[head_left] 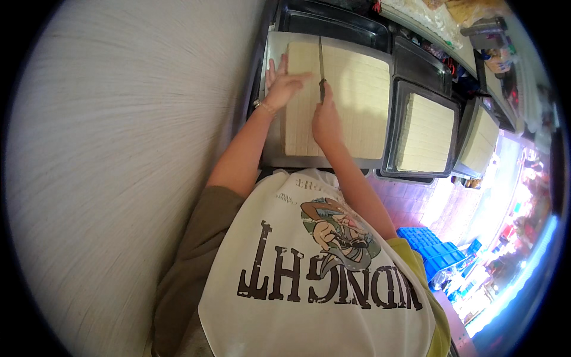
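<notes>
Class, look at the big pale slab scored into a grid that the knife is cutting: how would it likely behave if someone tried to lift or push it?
The pale slab looks soft: the knife runs through it, so it would probably sag or break if lifted. Its grid of cuts suggests it may split into blocks when pushed. The left hand lies flat on it, perhaps steadying it on the metal tray.

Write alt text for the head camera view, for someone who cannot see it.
A person's right hand draws a long narrow knife through a large pale scored slab on a metal tray, while the left hand presses flat on the slab. Two similar slabs in dark trays sit to the right.
</notes>
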Action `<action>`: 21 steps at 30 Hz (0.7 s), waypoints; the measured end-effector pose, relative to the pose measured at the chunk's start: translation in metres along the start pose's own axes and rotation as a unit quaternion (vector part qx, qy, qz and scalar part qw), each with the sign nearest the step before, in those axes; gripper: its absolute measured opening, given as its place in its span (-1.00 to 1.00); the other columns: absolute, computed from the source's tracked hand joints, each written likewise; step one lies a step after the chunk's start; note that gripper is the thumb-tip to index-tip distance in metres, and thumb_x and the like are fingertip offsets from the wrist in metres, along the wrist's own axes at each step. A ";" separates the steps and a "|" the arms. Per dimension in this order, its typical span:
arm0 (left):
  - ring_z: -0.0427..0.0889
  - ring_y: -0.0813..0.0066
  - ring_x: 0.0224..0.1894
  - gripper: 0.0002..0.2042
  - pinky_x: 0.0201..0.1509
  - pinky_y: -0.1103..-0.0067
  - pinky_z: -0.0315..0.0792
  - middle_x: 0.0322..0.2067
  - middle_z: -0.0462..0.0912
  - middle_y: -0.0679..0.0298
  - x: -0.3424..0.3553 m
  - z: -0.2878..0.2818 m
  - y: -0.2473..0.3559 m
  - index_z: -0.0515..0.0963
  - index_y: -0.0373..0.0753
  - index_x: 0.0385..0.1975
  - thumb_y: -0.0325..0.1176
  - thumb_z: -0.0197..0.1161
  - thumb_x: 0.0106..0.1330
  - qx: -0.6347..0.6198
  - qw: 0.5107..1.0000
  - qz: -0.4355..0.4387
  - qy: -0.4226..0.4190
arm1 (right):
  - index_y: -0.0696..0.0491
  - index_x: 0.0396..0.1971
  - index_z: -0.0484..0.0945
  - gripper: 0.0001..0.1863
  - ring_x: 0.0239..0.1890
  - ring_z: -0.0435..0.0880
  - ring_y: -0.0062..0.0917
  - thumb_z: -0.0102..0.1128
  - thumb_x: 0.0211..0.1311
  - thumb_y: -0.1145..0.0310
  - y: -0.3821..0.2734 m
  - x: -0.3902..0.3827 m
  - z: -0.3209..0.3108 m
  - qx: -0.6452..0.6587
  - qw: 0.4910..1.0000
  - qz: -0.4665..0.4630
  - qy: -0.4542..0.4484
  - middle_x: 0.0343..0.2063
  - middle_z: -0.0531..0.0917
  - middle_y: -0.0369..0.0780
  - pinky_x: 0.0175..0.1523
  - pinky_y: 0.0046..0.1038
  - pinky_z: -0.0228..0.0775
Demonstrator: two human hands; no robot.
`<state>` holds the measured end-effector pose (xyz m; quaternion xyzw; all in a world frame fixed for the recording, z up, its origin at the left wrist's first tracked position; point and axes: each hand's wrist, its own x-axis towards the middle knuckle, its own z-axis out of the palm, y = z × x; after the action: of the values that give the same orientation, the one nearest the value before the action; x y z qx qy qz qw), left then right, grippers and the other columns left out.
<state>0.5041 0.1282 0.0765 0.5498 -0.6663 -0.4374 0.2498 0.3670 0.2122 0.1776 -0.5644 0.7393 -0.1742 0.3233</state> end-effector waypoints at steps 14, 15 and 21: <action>0.43 0.22 0.16 -0.59 0.31 0.46 0.18 0.19 0.45 0.07 -0.100 -0.003 -0.011 0.38 -0.28 0.24 -0.29 0.02 0.44 0.027 0.994 0.066 0.089 | 0.10 0.28 0.25 -0.48 -0.37 0.61 0.10 -0.07 0.30 0.42 -0.020 0.009 -0.034 -0.040 0.998 -0.034 0.041 -0.48 0.61 0.16 -0.23 0.00 0.42; 0.43 0.22 0.16 -0.59 0.31 0.46 0.18 0.19 0.45 0.07 -0.101 -0.001 -0.013 0.38 -0.28 0.24 -0.29 0.02 0.44 0.025 0.993 0.065 0.091 | 0.11 0.28 0.26 -0.48 -0.39 0.60 0.11 -0.08 0.30 0.42 -0.019 0.009 -0.032 -0.041 0.997 -0.039 0.045 -0.50 0.61 0.16 -0.24 0.00 0.42; 0.33 0.26 0.24 -0.55 0.35 0.46 0.08 0.30 0.35 0.18 -0.099 0.002 -0.019 0.34 -0.17 0.29 -0.25 0.03 0.42 -0.002 0.997 0.042 0.066 | 0.15 0.28 0.23 -0.47 -0.40 0.65 0.04 -0.06 0.29 0.43 -0.023 0.010 -0.035 -0.081 0.996 -0.044 0.020 -0.48 0.62 0.13 -0.27 -0.04 0.50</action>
<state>0.5393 0.2229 0.0740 0.5484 -0.6701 -0.3904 0.3126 0.3579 0.1918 0.2148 -0.6173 0.7317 -0.1390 0.2534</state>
